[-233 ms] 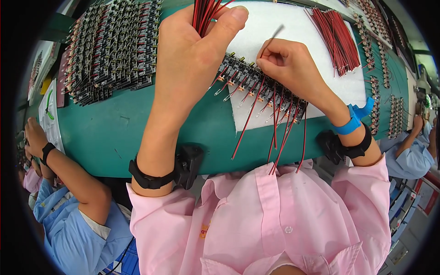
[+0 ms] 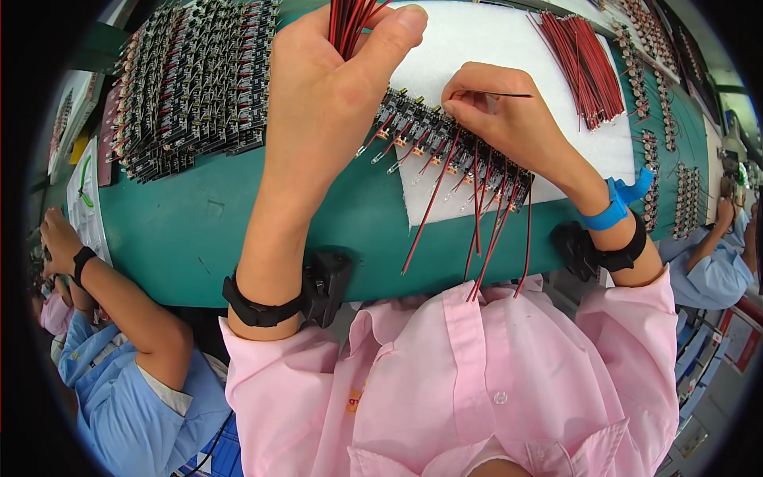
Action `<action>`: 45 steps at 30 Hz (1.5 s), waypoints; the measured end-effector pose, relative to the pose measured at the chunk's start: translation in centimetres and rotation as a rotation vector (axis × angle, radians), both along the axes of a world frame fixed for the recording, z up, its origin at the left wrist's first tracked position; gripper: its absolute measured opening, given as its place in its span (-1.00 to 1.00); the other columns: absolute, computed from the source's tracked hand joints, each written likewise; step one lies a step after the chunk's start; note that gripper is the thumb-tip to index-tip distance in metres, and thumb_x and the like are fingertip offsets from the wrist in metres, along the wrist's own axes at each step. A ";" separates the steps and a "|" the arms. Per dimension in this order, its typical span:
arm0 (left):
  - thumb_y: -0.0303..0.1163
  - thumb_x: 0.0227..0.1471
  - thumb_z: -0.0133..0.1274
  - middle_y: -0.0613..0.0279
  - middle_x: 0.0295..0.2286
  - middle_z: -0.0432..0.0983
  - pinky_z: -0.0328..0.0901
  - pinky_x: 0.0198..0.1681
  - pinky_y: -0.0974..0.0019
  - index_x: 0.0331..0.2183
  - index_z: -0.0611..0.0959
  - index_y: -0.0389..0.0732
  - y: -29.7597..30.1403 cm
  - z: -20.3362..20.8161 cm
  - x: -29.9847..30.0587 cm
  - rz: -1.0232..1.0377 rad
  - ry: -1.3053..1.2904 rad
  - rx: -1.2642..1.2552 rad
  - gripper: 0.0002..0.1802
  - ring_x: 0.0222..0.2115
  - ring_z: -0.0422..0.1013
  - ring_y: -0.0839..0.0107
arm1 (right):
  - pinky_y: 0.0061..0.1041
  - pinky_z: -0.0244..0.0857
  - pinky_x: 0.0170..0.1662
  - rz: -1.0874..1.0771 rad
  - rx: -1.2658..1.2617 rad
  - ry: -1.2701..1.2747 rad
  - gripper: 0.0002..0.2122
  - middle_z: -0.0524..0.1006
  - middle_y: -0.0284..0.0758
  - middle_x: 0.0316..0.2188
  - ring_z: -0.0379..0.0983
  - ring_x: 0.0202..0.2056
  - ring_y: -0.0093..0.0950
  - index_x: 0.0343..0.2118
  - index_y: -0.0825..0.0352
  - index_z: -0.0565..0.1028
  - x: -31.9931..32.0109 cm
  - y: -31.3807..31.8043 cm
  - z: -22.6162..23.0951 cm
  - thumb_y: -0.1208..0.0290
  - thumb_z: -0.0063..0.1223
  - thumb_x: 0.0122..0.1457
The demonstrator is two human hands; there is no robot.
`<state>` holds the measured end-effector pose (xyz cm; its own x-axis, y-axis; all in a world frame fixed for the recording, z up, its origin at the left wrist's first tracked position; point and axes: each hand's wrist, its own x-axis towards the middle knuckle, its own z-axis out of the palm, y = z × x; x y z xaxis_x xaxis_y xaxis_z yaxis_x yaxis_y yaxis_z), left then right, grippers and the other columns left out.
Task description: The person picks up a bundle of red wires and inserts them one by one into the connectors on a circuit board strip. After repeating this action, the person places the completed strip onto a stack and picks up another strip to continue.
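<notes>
A single wire (image 2: 513, 95) is pinched in the right hand (image 2: 509, 119); its free end, previously raised, has been swung level, the gripped end presumably being reoriented beside the circuit-board strip (image 2: 427, 133), partly over the white sheet (image 2: 477, 36). A wire bundle (image 2: 350, 30) is clasped in the left hand (image 2: 338, 99).

Looks matt, faintly rough on the white padding sheet (image 2: 493, 40) at one o'clock; smooth, low-sheen on the green tabletop (image 2: 191, 246) at nine; glossy, plastic-coated on the red-and-black wires (image 2: 584, 75) at two; matt cloth on the pink shirt (image 2: 453, 381) at five.
</notes>
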<state>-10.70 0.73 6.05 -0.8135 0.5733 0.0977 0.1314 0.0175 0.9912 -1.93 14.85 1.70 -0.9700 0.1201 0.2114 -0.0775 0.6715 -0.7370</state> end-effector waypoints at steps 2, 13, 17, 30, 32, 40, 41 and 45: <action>-0.27 -0.15 0.01 0.59 -0.85 0.00 -0.24 -0.80 0.60 -0.61 0.47 -0.26 -0.1 0.0 0.0 0.003 0.001 0.009 -0.76 -0.84 -0.14 0.79 | -0.55 0.18 -0.54 0.005 0.014 0.020 -0.95 0.35 -0.27 -0.70 0.29 -0.66 -0.46 -0.63 0.42 0.38 -0.1 0.0 0.2 0.56 -0.06 -0.20; -0.33 -0.14 0.00 0.52 -0.80 0.14 -0.10 -0.73 0.59 -0.63 0.47 -0.30 -0.3 0.6 -0.2 -0.021 -0.022 0.016 -0.77 -0.78 0.00 0.75 | -0.67 0.10 -0.51 0.073 0.005 -0.054 -0.97 0.31 -0.38 -0.67 0.16 -0.60 -0.64 -0.58 0.44 0.34 -0.1 0.3 0.1 0.60 -0.09 -0.12; -0.35 -0.15 0.00 0.49 -0.78 0.21 -0.05 -0.69 0.60 -0.64 0.47 -0.32 -0.1 0.8 -0.1 -0.030 -0.011 0.014 -0.78 -0.74 0.07 0.74 | -0.66 0.11 -0.51 0.036 -0.005 -0.156 -0.97 0.32 -0.36 -0.67 0.18 -0.61 -0.62 -0.58 0.44 0.34 0.3 0.5 0.9 0.61 -0.09 -0.12; -0.38 -0.15 -0.01 0.48 -0.75 0.22 -0.03 -0.66 0.60 -0.64 0.46 -0.33 -0.2 1.4 0.2 0.012 -0.007 -0.001 -0.79 -0.73 0.08 0.73 | -0.65 0.15 -0.50 0.037 0.102 -0.133 -0.93 0.34 -0.32 -0.68 0.23 -0.62 -0.59 -0.57 0.47 0.38 -0.1 0.2 0.7 0.56 -0.06 -0.12; -0.38 -0.15 -0.01 0.48 -0.75 0.22 -0.04 -0.67 0.61 -0.64 0.46 -0.33 -0.2 1.3 0.2 0.010 -0.015 0.016 -0.79 -0.73 0.08 0.73 | -0.64 0.15 -0.51 0.039 0.103 -0.128 -0.92 0.34 -0.32 -0.68 0.23 -0.62 -0.59 -0.56 0.47 0.38 -0.1 0.2 0.6 0.55 -0.05 -0.12; -0.38 -0.15 -0.02 0.48 -0.76 0.22 -0.04 -0.67 0.61 -0.64 0.46 -0.32 -0.2 1.4 0.3 0.002 -0.031 0.022 -0.80 -0.73 0.07 0.73 | -0.63 0.14 -0.53 0.034 0.116 -0.080 -0.91 0.33 -0.32 -0.69 0.22 -0.64 -0.59 -0.57 0.46 0.37 -0.1 0.2 0.3 0.54 -0.05 -0.13; -0.38 -0.15 -0.02 0.48 -0.76 0.22 -0.05 -0.68 0.61 -0.64 0.46 -0.32 -0.2 1.4 0.3 0.006 -0.027 0.017 -0.80 -0.73 0.07 0.73 | -0.63 0.14 -0.53 0.036 0.123 -0.062 -0.92 0.33 -0.32 -0.69 0.21 -0.64 -0.59 -0.57 0.46 0.37 -0.1 0.2 0.3 0.54 -0.05 -0.13; -0.37 -0.15 -0.02 0.48 -0.76 0.21 -0.04 -0.68 0.59 -0.64 0.45 -0.32 -0.3 1.6 0.2 0.004 -0.046 -0.033 -0.79 -0.73 0.07 0.72 | -0.63 0.14 -0.54 0.029 0.097 -0.083 -0.92 0.32 -0.31 -0.70 0.21 -0.65 -0.58 -0.58 0.45 0.38 0.0 0.1 0.4 0.54 -0.05 -0.13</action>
